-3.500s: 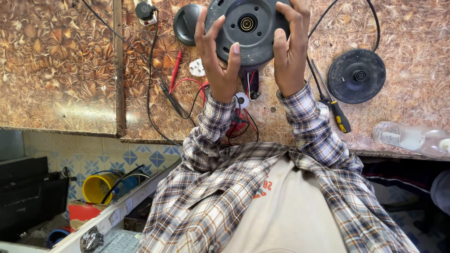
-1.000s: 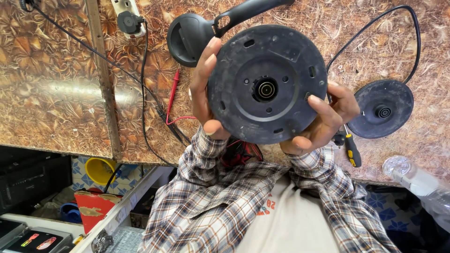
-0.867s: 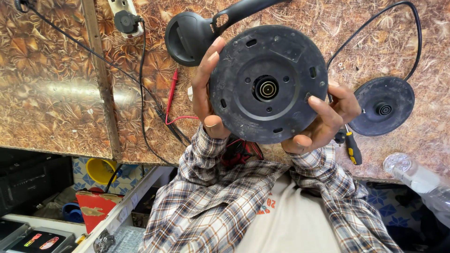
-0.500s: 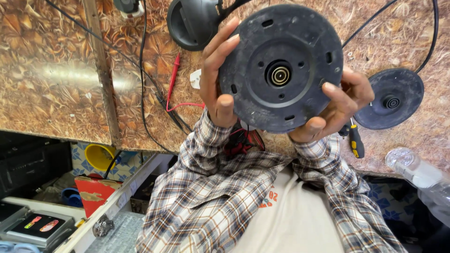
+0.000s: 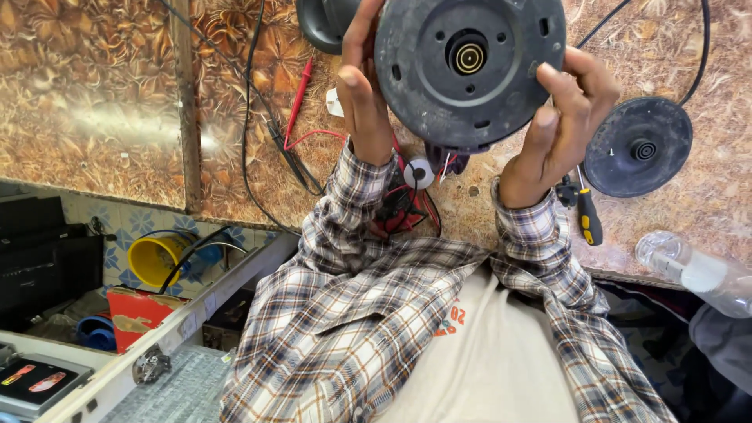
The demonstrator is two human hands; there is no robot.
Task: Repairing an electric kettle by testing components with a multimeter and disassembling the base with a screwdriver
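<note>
Left hand: our left hand (image 5: pixel 366 94) is clamped on the rim of the round black appliance (image 5: pixel 468 70) at its nine o'clock edge, fingers running up behind it and the thumb lying along the front.
Right hand: our right hand (image 5: pixel 560 117) grips the same rim at about four o'clock, fingers curled tight against the edge, with the wrist dropping toward six.
Round black appliance: we hold it up between both hands at twelve o'clock of the view, its underside facing us, well above the bench. A ringed brass-coloured connector (image 5: pixel 470 58) sits in the recessed centre, with small slots and screw holes around it.
Handle part: a black rounded piece (image 5: pixel 325 23) shows behind the appliance at ten o'clock of it, partly cut off by the top edge; we cannot tell how it joins on.
Round base: a flat black disc (image 5: pixel 638 157) with a raised centre lies on the bench at three o'clock of our right hand, and a black cord (image 5: pixel 701 55) runs up from it.
Screwdriver: a yellow and black screwdriver (image 5: pixel 587 215) lies just beside our right wrist, at five o'clock of it.
Probes and wires: a red probe (image 5: pixel 298 98) and a black lead (image 5: pixel 254 102) lie at nine o'clock of our left hand; a tangle of red wire (image 5: pixel 403 207) sits near the left cuff.
Bench: the brown patterned bench top (image 5: pixel 94 94) fills the upper view.
Bottle: a clear plastic bottle (image 5: pixel 689 270) lies at the bench edge at four o'clock.
Below: a yellow tub (image 5: pixel 157 258) and a red box (image 5: pixel 137 313) sit at eight o'clock.
</note>
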